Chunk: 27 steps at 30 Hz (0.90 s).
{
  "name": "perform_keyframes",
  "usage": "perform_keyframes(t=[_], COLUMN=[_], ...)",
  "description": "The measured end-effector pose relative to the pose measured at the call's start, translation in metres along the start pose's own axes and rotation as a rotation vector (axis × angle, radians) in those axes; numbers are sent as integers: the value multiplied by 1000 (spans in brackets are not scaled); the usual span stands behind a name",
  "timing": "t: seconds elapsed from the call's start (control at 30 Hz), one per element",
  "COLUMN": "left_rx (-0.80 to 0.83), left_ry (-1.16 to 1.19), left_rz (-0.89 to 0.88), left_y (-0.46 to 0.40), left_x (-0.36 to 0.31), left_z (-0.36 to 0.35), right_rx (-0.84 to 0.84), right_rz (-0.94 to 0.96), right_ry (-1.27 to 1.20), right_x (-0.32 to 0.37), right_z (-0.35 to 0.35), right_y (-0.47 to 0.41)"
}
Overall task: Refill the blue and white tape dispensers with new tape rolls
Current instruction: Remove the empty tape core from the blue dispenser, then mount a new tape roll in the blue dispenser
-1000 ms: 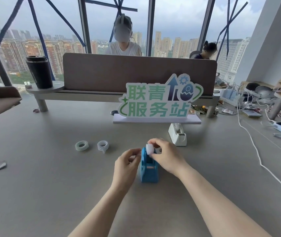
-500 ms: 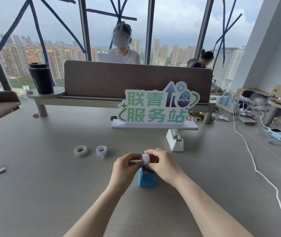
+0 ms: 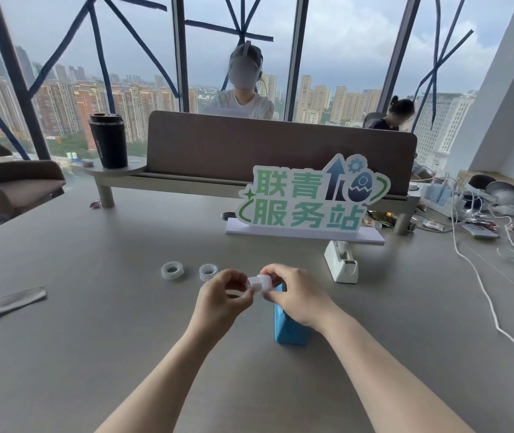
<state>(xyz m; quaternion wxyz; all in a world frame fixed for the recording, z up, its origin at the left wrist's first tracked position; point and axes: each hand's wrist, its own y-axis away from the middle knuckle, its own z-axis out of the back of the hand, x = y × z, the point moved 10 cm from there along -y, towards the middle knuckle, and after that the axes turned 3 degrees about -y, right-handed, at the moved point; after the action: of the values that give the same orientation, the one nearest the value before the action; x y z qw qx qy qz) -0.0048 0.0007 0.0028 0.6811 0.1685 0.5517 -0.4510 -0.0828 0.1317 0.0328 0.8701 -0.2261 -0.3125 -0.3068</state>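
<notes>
White spool (image 3: 258, 284) pinched between left hand (image 3: 222, 296) and right hand (image 3: 296, 295) fingers above blue dispenser (image 3: 288, 326); two tape rolls (image 3: 172, 270) left on desk (image 3: 93, 307).

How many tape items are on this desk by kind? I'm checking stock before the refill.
Tape dispensers: 2, the blue dispenser and the white dispenser
Loose tape rolls on the table: 2, the left roll and the right roll
Small white spool held in both hands: 1
Total: 5
</notes>
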Motion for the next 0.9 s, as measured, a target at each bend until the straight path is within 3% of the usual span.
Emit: perform_keyframes(t=[0.13,0.33,0.47,0.73,0.9], left_rx=[-126,-329,-423,-432,-412], left_ry=[57,64,11,-63,-63], left_rz=[74,163,199,219,217], left_y=[-1,6,8,0,-3], left_x=[25,59,72,92,98], left_z=[45,100,129,141,136], right_rx=[-43,158,111,134,59], right_rz=[-29,22,-43,51,21], right_ry=[28,90,66,251,223], right_x=[4,35,38,48,40], right_z=[-16,-90,-119,-158,-128], right_y=[-9,-28,-37,-51,-77])
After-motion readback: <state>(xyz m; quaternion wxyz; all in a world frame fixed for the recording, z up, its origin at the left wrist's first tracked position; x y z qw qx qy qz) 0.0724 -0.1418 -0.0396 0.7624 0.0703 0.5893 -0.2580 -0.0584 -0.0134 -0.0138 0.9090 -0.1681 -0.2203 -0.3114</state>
